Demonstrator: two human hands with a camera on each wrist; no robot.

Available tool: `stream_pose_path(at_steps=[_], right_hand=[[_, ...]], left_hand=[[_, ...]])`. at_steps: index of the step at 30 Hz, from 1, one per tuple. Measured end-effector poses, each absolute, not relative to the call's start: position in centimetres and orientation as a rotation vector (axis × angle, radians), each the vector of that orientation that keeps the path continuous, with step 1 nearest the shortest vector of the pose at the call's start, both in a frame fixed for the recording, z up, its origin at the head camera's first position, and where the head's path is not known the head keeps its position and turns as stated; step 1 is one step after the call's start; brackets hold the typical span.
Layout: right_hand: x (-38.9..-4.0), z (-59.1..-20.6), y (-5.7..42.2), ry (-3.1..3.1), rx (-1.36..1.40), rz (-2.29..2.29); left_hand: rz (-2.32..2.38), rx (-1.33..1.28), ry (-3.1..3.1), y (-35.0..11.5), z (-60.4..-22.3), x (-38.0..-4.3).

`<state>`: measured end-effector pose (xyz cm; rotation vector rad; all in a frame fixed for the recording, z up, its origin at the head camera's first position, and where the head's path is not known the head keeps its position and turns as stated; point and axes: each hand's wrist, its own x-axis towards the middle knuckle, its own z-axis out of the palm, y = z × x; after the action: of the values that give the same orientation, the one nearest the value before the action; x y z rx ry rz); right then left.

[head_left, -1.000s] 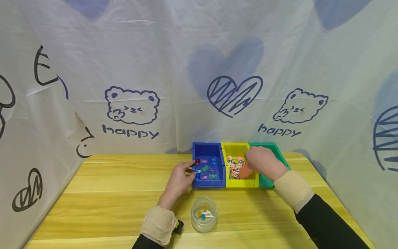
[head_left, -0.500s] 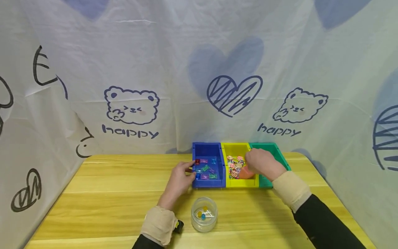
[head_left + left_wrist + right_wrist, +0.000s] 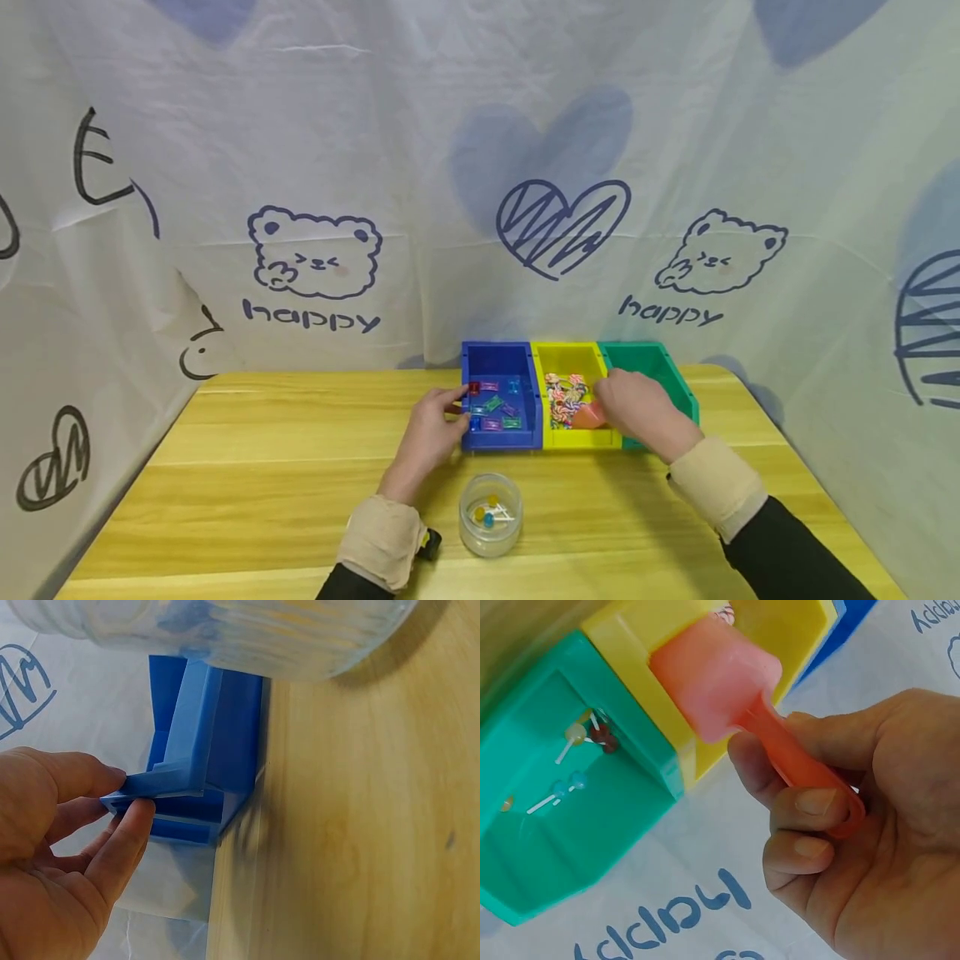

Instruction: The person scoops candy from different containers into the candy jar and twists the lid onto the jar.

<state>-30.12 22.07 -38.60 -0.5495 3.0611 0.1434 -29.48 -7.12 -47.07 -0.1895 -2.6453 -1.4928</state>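
My right hand (image 3: 648, 410) grips the handle of an orange-pink scoop (image 3: 718, 682), thumb on one side and fingers curled on the other. In the head view the scoop's blade lies in the yellow bin (image 3: 564, 360), beside a heap of swirl-patterned candies (image 3: 564, 402). My left hand (image 3: 427, 433) pinches the edge of the blue bin (image 3: 240, 742) between thumb and fingers at its left side. Several clear coloured wrapped-candy shapes (image 3: 492, 405) lie in the blue bin. The right wrist view shows the scoop's blade overlapping the yellow bin's wall.
A green bin (image 3: 637, 358) with several small lollipops (image 3: 576, 733) adjoins the yellow one. In front of the bins, a clear jar (image 3: 490, 540) holds several little lollipops. Behind the wooden table (image 3: 285, 467) hangs a printed white cloth (image 3: 420, 167).
My right hand has moved slightly right and toward me, turning the scoop so its blade now lies flatter beside the candies. My left hand keeps its place on the blue bin.
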Motion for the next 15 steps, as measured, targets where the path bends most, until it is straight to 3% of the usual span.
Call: stream_pose_path(at_steps=[15], right_hand=[[-28.8, -40.8, 22.7, 3.213, -0.545, 0.153]], left_hand=[[-1.502, -0.145, -2.668, -7.0, -46.9, -29.4]])
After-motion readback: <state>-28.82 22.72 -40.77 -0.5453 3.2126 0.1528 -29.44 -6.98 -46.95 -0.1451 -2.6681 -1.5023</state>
